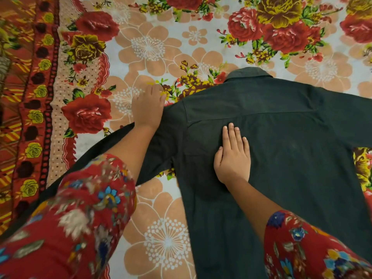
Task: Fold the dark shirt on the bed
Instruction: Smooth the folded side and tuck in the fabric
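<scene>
The dark shirt lies spread on the bed, back up, with its collar at the far end. My right hand presses flat on the left part of the shirt's back, fingers straight and pointing to the collar. My left hand rests at the shirt's left shoulder, its heel on the cloth and its fingers stretched out over the sheet. The left sleeve runs down and to the left under my left forearm. The right sleeve runs off the right edge of the view.
A floral bedsheet with red roses and tan flowers covers the bed. Its red patterned border runs down the left side. My red flowered sleeves fill the lower corners of the view.
</scene>
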